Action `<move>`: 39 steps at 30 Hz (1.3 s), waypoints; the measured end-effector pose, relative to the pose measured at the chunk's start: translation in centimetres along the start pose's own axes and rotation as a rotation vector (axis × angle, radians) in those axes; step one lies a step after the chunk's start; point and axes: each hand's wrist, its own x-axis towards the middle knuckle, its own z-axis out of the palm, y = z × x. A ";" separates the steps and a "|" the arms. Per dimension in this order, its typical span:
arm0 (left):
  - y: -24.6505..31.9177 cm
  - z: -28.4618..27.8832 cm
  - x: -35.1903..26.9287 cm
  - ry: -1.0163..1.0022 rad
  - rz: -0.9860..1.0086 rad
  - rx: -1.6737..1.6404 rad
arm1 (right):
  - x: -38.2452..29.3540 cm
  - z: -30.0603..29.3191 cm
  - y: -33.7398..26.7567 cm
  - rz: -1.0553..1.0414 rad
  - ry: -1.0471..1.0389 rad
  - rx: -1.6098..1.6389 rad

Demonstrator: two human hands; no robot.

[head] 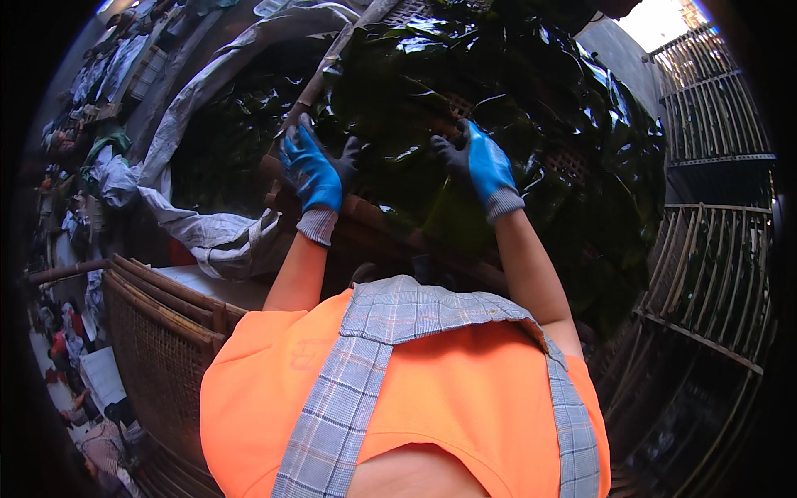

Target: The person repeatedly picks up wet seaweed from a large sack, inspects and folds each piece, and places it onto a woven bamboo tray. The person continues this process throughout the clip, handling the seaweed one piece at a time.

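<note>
Glossy dark green leaf-like sheets (398, 118) cover a woven bamboo tray (568, 163) before me; its lattice shows through gaps. My left hand (316, 163), in a blue glove with a dark palm, is over the tray's near-left corner, beside the bamboo rim (317, 81). Its thumb stands away from the fingers and I see nothing held. Gloved alike, my right hand (481, 160) hovers over or rests on the sheets; contact is hard to judge. A gap shows between its thumb and fingers, and no sheet is visibly gripped.
White woven sacking (218, 233) edges a dark green pile (240, 131) at left. Several framed woven trays (165, 317) stand stacked at lower left. Slatted bamboo racks (703, 261) line the right. Part of a person (613, 7) shows at the top; several people are far left.
</note>
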 end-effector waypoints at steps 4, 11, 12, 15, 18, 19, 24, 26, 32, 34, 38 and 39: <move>-1.9 1.1 -0.5 -0.213 -0.032 -0.089 | 2.0 2.9 -1.8 0.059 -0.104 -0.406; -13.1 4.2 3.9 -0.145 0.266 -0.463 | 2.8 3.8 -2.9 0.075 -0.179 -0.377; -13.5 3.7 4.1 -0.242 0.251 -0.541 | 2.8 3.4 -2.7 0.069 -0.168 -0.325; -9.8 -1.2 4.1 -0.473 0.075 -0.381 | 4.0 2.4 -0.6 0.087 -0.152 0.040; -7.9 -4.0 2.9 -0.352 0.058 -0.077 | 4.2 -0.1 -1.8 0.082 -0.240 0.783; -7.7 -4.2 2.7 -0.292 0.108 -0.108 | 3.8 -1.4 -2.6 0.068 -0.236 1.073; -1.0 -5.9 1.4 -0.406 0.057 -1.019 | 4.6 -4.9 0.0 -0.498 -0.221 0.979; 3.0 -6.1 0.1 -0.540 -0.128 -1.452 | 4.1 -5.4 -0.6 -0.636 -0.320 1.120; 5.7 -4.9 -0.7 -0.584 0.554 -1.285 | -0.5 -6.8 -2.9 -0.541 -0.280 0.997; 5.1 -5.4 -0.8 -0.599 0.576 -1.109 | -1.4 -7.7 -2.3 -0.233 -0.232 1.028; 4.0 -7.3 -0.5 -0.328 0.862 -0.743 | -6.2 -8.6 -0.4 -0.031 -0.180 1.102; 3.6 -8.0 -0.6 -0.401 0.841 -0.777 | -7.1 -8.7 -0.1 -0.035 -0.289 1.233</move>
